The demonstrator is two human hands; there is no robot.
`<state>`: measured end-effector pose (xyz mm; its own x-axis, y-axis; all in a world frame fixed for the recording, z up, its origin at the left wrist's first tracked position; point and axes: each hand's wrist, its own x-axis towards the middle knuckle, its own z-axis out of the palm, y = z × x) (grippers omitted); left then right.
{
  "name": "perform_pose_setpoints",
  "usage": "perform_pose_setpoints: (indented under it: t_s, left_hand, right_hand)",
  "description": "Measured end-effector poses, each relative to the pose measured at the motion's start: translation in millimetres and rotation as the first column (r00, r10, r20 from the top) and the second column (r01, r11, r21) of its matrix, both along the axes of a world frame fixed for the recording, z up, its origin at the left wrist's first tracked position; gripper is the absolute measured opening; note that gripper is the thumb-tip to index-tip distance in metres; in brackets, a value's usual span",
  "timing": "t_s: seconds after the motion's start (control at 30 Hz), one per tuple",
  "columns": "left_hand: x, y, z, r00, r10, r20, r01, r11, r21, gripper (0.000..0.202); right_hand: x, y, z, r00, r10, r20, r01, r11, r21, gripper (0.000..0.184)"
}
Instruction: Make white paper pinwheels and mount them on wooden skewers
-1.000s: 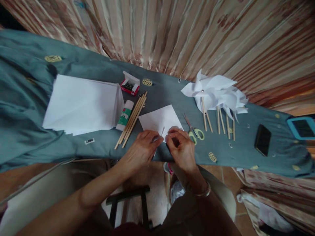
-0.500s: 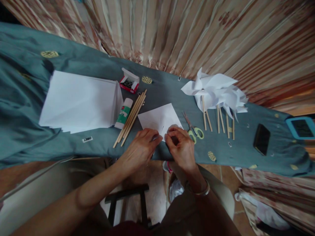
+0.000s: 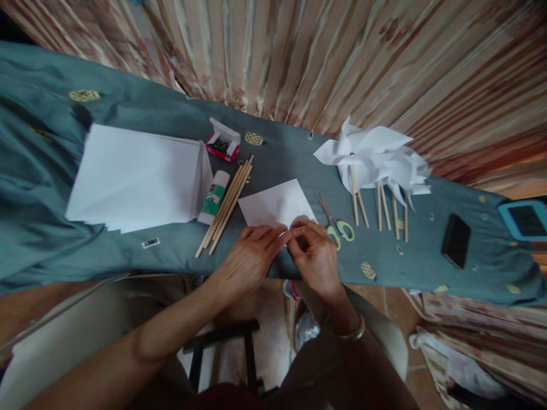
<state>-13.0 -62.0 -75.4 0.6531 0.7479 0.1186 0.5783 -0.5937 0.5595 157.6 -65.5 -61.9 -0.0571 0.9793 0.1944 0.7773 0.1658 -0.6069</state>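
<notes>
A white sheet of paper (image 3: 276, 202) lies on the cloth in front of me, its near edge covered by my hands. My left hand (image 3: 254, 253) is closed, thumb and fingers pinching the near edge of the sheet. Fingertips almost meeting it, my right hand (image 3: 314, 250) is curled and pinches the paper's near right part. The exact fold or corner between the fingers is hidden. Just right of my right hand lie scissors (image 3: 337, 226) with light green handles. Wooden sticks (image 3: 228, 205) and a glue stick (image 3: 213, 196) lie to the left of the sheet.
A stack of white paper (image 3: 137, 176) lies at left on the teal cloth (image 3: 179, 245). Behind the sticks stands an open red box of small metal pins (image 3: 223, 140). Paper pinwheels (image 3: 371, 154) lie at right, then a black phone (image 3: 456, 241) and a blue-framed device (image 3: 523, 220).
My left hand has moved slightly right and up, so its fingertips now come against those of my right hand over the paper's near edge. My right hand has hardly moved.
</notes>
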Motion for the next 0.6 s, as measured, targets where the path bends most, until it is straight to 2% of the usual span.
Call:
perform_pose_setpoints:
  t_s: [0.6]
  left_hand:
    - [0.2, -3.9, -1.1, 1.000, -0.002, -0.015, 0.003, 0.998, 0.069, 0.043]
  right_hand:
    - [0.3, 1.0, 2.9, 1.000, 0.016, 0.002, -0.016, 1.000, -0.020, 0.012]
